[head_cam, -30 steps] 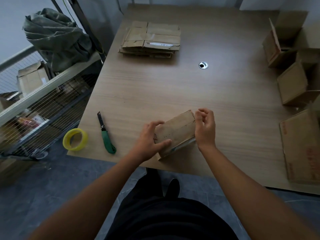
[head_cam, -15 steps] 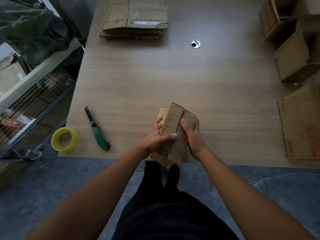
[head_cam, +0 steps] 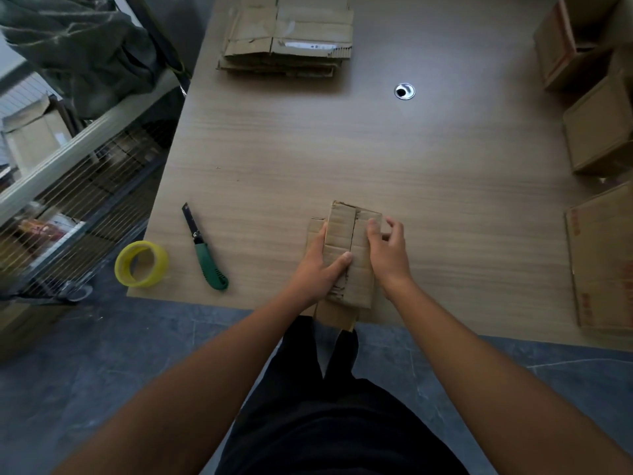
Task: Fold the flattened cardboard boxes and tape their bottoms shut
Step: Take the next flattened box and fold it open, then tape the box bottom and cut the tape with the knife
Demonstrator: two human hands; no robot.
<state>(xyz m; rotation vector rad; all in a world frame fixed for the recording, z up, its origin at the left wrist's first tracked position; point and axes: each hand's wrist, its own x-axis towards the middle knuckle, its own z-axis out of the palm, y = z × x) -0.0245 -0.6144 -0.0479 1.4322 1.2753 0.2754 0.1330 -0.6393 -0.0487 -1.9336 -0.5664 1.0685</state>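
Observation:
A small brown cardboard box (head_cam: 346, 231) stands at the table's near edge with its bottom flaps folded shut and facing up, a seam running down the middle. My left hand (head_cam: 317, 269) grips its left side, thumb pressing on the seam. My right hand (head_cam: 387, 255) holds the right side, fingers curled over the right flap. A yellow tape roll (head_cam: 141, 264) lies at the table's near left corner. A green-handled utility knife (head_cam: 205, 250) lies just right of it. A stack of flattened boxes (head_cam: 289, 36) sits at the far side of the table.
Several folded boxes (head_cam: 596, 132) stand along the table's right edge, and a larger flat one (head_cam: 603, 262) lies near the right front. A metal grommet hole (head_cam: 404, 91) is in the wooden table (head_cam: 445, 173). A wire shelf rack (head_cam: 68, 186) stands to the left.
The box was turned from lying on its side to bottom up, and its flaps were pressed flat together. My right hand slid to the right flap; the view shifted closer.

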